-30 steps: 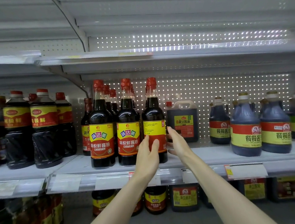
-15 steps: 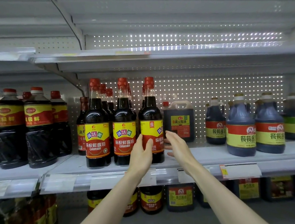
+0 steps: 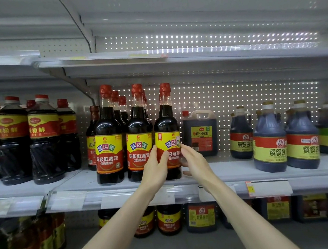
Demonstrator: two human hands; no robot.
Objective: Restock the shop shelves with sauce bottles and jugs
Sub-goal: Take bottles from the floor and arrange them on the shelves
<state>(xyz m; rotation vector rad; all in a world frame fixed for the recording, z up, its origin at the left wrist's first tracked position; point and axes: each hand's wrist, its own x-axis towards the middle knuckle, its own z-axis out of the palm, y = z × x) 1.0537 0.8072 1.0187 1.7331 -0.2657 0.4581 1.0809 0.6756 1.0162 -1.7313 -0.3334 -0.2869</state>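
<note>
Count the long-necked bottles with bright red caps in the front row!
3: left bottle, middle bottle, and right bottle between the left hand and right hand. More hide behind.

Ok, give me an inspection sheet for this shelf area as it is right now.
Surface: white shelf, price tags along its front edge.
Job's things: sauce bottle upright at the front, rightmost of three; brown jug to its right.
Clutter: nothing seen.
Hands: left hand grips the bottle; right hand touches its right side.
Cables: nothing seen.
Surroundings: other bottles left, blue jugs right, perforated back panel.
</note>
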